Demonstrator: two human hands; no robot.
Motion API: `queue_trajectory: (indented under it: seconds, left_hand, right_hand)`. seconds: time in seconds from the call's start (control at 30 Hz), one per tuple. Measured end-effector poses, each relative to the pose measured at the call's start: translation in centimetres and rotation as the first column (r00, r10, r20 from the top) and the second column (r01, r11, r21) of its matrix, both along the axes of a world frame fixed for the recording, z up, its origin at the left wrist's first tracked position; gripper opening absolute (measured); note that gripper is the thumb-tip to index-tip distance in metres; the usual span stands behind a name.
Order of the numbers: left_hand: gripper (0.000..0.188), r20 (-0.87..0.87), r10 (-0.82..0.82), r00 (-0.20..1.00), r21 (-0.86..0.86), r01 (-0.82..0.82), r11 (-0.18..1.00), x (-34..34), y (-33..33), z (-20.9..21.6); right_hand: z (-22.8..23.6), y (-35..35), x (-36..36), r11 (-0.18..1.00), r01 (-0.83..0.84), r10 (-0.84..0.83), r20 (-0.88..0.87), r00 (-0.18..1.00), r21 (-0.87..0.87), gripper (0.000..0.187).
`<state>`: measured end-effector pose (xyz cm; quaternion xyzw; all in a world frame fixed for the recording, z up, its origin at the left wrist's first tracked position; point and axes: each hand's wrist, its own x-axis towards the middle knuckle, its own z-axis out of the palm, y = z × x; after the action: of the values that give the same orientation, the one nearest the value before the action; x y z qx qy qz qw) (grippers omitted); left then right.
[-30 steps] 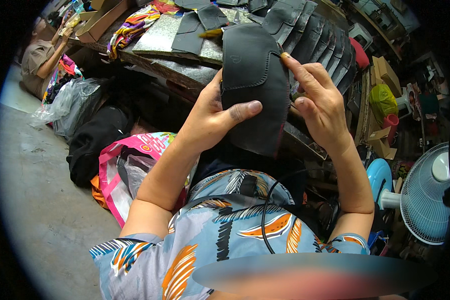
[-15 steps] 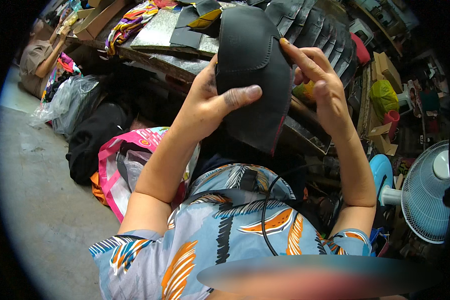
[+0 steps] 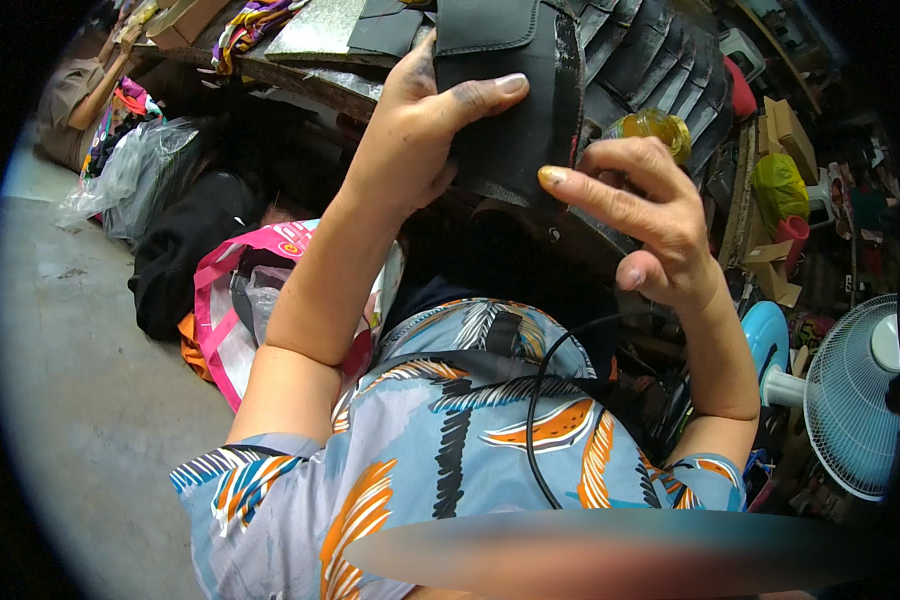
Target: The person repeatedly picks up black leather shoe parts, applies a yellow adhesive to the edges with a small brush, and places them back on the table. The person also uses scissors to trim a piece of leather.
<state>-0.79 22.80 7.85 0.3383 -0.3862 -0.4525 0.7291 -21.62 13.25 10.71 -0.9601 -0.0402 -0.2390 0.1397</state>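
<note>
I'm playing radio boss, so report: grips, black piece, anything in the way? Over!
Left grip holds black piece. Right grip open, index fingertip near piece's lower edge, touch unclear. Yellow jar partly hidden behind right grip.

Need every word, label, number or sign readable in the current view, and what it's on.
None legible.
Pink-and-white bag: lettering on its upper part, too small to read.
Black piece in the left hand: no lettering shows.
Yellowish jar: any print too blurred to read.

One head-worn left fisheye, through which we look down closely on left hand (image 3: 415, 125), right hand (image 3: 660, 220) and tabletop (image 3: 288, 80) beyond.
</note>
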Motion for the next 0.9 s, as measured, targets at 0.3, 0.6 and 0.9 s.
queue_trajectory:
  seconds: [0.3, 0.6, 0.9]
  left_hand:
    - [0.038, -0.086, 0.017, 0.996, 0.012, -0.016, 1.000, -0.1, -0.9, -0.1]
    - [0.039, -0.117, -0.047, 0.992, 0.050, 0.053, 0.997, 0.0, 0.3, 0.5]
    - [0.042, -0.139, 0.008, 0.990, 0.044, -0.002, 0.999, 0.6, 1.6, 1.0]
  right_hand:
    - [-0.2, 0.3, 0.1, 0.961, 0.034, -0.029, 0.023, 0.999, -0.275, 0.077]
    - [2.0, -1.7, 1.0, 0.972, 0.208, -0.225, 0.185, 0.957, 0.108, 0.074]
    - [2.0, -2.2, 1.4, 0.876, 0.266, -0.135, 0.327, 0.935, -0.401, 0.068]
